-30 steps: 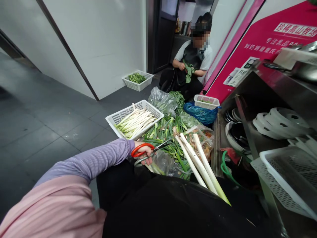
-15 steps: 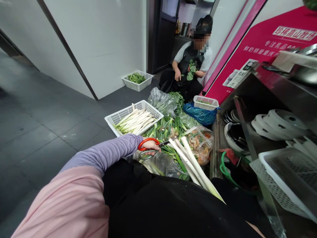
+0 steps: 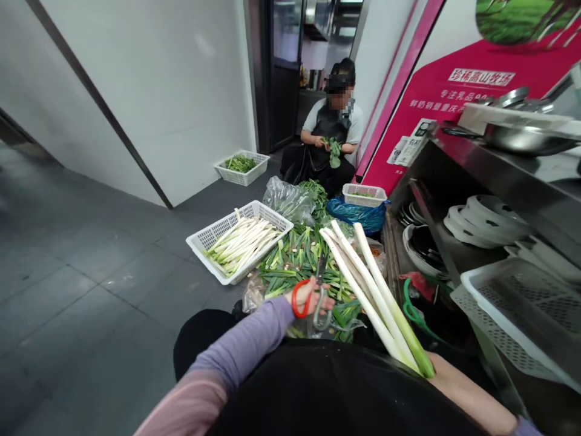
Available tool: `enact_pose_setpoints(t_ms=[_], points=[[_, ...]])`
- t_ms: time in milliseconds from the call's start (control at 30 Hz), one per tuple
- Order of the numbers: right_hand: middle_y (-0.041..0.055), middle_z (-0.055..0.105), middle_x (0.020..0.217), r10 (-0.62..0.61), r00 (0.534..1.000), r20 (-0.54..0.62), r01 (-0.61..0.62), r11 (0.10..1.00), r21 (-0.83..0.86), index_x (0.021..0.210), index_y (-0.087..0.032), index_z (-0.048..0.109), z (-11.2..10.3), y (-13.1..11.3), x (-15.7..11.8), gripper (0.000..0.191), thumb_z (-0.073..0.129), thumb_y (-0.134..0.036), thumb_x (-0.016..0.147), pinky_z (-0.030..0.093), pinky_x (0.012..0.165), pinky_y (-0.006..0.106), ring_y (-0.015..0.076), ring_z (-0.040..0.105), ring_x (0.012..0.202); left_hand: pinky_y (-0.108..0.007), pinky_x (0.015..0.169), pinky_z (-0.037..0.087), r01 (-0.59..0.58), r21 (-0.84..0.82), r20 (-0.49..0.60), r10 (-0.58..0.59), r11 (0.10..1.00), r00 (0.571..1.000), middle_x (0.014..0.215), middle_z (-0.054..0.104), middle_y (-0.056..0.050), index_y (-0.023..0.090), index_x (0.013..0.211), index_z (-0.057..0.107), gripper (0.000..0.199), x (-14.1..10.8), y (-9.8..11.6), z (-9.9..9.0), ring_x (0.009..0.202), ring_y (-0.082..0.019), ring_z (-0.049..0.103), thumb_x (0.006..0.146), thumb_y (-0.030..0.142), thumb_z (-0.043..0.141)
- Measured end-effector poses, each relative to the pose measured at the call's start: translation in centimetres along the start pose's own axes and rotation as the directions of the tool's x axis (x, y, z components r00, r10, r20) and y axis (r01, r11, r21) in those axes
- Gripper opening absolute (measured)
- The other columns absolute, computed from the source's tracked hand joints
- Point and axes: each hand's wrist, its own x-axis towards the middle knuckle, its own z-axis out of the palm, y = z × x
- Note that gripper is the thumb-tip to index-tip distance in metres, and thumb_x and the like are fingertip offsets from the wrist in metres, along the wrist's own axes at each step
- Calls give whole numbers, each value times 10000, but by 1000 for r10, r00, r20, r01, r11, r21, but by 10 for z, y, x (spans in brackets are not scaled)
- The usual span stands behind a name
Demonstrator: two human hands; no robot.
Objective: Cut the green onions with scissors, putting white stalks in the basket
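My left hand (image 3: 313,298) holds scissors (image 3: 320,275) with red and grey handles, blades pointing away from me, over cut green leaves (image 3: 297,254). Several long white stalks with green ends (image 3: 379,290) slant up from my lap to the right of the scissors. My right hand (image 3: 433,365) is at their lower end and holds them, its fingers mostly hidden behind the stalks. Trimmed white stalks (image 3: 247,239) lie in a white perforated basket (image 3: 218,275) beyond my left forearm.
Across the pile a person (image 3: 336,121) sits with leafy greens in both hands. A basket of greens (image 3: 242,175) stands by the wall. Blue bag (image 3: 356,213) and small basket (image 3: 364,195) lie ahead. A metal shelf (image 3: 521,169) with bowls (image 3: 481,221) stands at right.
My left hand and the scissors have moved right, and the blades now point forward. The long stalks are raised and shifted right. My right forearm has come into view. The person's hands have come together.
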Motion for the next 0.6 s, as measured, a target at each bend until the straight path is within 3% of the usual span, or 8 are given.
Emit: enact_pose_setpoints(t_ms=[67,133,200,300,400,500,567,600], points=[[30,706,1018,-39,996,76,40,999,-23,978,-185,727,3,-16,15,449,735,-421,595,501,922,359,323,627,991,-353,689,544,-161,-158,3,163,974,987,803,721,-126,112,1039,577,566,10,-1,31,732,-236,708,802,624,621],[51,706,1029,-52,993,103,62,993,-101,1065,-147,701,10,-33,28,533,725,-377,585,493,937,358,301,631,990,-359,806,544,-310,-258,-19,316,915,949,844,731,-123,100,971,629,441,14,8,61,796,-224,709,781,489,711],[68,707,1037,-54,995,86,71,977,-203,1124,-128,673,19,-43,35,599,725,-377,581,499,926,349,287,631,1003,-348,822,547,-379,-273,-43,383,884,923,796,730,-108,94,871,658,292,11,21,82,747,-208,702,728,323,771],[90,700,1078,-76,995,69,93,950,-297,1166,-138,653,24,-40,38,645,714,-443,600,502,937,349,292,629,1040,-351,744,565,-428,-255,-120,410,867,904,670,701,-75,107,767,649,200,1,33,96,621,-198,676,653,207,780],[156,603,1275,-191,981,-34,168,924,-343,1341,-127,527,13,-32,44,885,723,-513,568,426,1060,397,319,548,1203,-355,709,566,-466,-260,-192,427,846,884,629,682,-60,120,763,643,227,-6,33,99,596,-203,668,614,209,790],[222,502,1367,-394,863,-318,295,902,-316,1476,-83,311,-8,-53,63,1094,688,-578,576,407,1067,460,325,498,1261,-336,669,557,-469,-265,-197,429,843,882,644,684,-65,112,793,652,298,-9,30,104,587,-192,656,572,223,818],[217,503,1359,-458,758,-465,352,887,-299,1484,-88,283,-16,-86,81,1046,650,-589,642,450,1015,439,296,543,1204,-325,658,550,-490,-264,-179,457,831,871,667,693,-64,109,825,663,380,-11,29,111,584,-184,652,516,224,850],[207,511,1352,-462,737,-494,344,885,-314,1463,-90,324,-17,-107,91,1005,668,-564,647,459,1000,421,285,562,1169,-326,667,550,-510,-262,-169,481,820,860,683,700,-62,110,844,670,432,-12,29,116,590,-184,655,479,225,870]])
